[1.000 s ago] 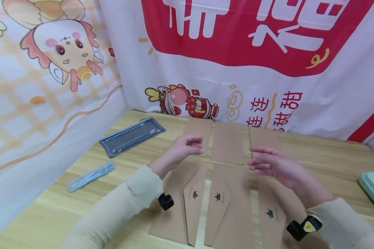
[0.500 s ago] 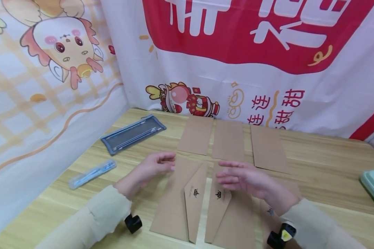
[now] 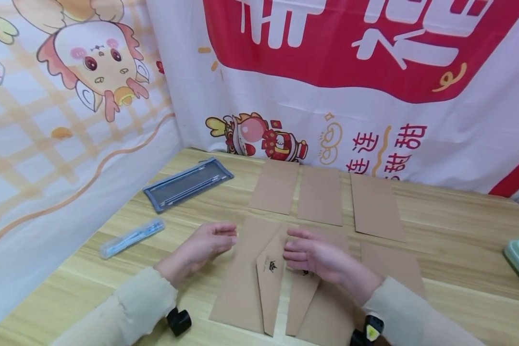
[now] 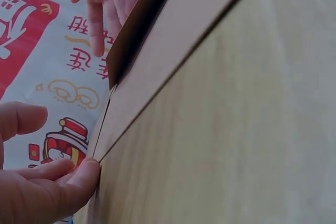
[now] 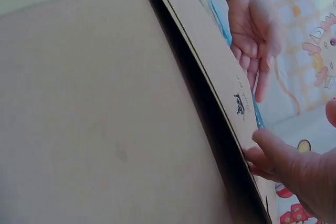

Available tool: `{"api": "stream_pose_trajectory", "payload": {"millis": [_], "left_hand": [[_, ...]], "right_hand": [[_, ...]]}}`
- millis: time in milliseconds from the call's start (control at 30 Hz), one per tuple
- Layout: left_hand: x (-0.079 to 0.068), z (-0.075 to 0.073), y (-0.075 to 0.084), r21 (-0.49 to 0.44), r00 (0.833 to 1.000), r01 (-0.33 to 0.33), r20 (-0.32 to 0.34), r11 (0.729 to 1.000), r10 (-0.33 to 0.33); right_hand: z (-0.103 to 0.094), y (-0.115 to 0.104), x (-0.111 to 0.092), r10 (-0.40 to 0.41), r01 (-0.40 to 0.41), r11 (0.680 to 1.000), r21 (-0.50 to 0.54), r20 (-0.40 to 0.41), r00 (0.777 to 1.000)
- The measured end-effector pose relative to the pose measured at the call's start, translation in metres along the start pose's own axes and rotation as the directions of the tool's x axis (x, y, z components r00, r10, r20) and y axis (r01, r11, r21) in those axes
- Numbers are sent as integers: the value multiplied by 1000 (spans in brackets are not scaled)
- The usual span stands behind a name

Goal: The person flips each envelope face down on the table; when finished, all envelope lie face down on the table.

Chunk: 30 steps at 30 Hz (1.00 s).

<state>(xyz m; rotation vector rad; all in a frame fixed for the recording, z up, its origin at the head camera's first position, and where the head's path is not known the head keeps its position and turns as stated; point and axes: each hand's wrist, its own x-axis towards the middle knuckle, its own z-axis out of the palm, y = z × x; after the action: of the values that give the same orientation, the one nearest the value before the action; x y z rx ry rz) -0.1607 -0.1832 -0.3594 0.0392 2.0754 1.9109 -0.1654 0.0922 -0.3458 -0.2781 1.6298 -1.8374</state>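
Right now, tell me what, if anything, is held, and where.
Nothing appears held: the left hand is beside the near-left envelope, the right hand over the near-middle envelope, neither closed around paper. Contact is unclear.

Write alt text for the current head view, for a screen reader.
A person's left hand is at the left edge of a brown envelope on a wooden table, the right hand over a second envelope beside it. Three plain brown rectangles lie behind; a blue mesh pouch and a slim clear case lie at left.
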Motion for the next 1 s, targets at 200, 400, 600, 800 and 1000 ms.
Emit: {"api": "stream_pose_trajectory", "payload": {"millis": [200, 400, 600, 800, 1000], "left_hand": [[5, 2, -1, -2, 1000, -11, -11, 1000, 11], [9, 1, -2, -22, 998, -14, -68, 1000, 12], [11, -7, 0, -45, 988, -45, -150, 998, 37], [8, -17, 6, -61, 982, -88, -171, 994, 77], [7, -22, 17, -52, 979, -153, -145, 987, 144]], "right_hand": [[6, 2, 8, -19, 18, 1000, -6, -28, 999], [7, 2, 14, -15, 16, 1000, 8, -62, 998], [13, 5, 25, -26, 30, 999, 45, -85, 996], [24, 6, 36, -30, 41, 995, 87, -123, 992], [33, 6, 44, -38, 57, 990, 128, -140, 989]]}}
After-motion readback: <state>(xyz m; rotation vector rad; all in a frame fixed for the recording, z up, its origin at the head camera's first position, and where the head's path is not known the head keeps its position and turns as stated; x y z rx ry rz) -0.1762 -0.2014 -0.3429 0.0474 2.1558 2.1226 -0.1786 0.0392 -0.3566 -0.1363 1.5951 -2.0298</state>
